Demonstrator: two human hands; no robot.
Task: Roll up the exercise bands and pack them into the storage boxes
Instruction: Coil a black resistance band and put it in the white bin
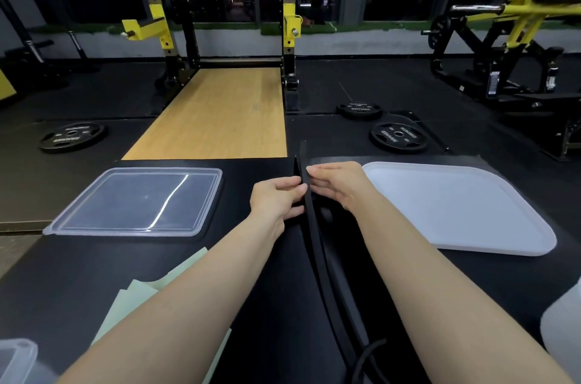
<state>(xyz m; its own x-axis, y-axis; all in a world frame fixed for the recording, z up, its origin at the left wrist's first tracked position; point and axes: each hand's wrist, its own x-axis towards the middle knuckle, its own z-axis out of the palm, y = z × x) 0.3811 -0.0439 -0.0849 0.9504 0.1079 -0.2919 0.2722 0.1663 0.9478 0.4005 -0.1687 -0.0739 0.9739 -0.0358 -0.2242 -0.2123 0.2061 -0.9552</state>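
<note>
A long black exercise band [317, 245] runs from the near edge up the middle of the black table [267, 289], standing on its edge. My left hand [276, 198] pinches the band near its far end from the left. My right hand [336, 184] holds the same stretch from the right, thumb and fingers against it. The band's far tip [302, 151] sticks up past both hands. A pale green band [138, 299] lies flat at the near left, partly under my left forearm.
A clear plastic lid [141, 201] lies on the table at the left; a white lid [456, 204] lies at the right. Corners of two translucent boxes show at the bottom left [15, 358] and right edge [566, 330]. Weight plates [397, 136] and a squat rack [289, 25] stand beyond.
</note>
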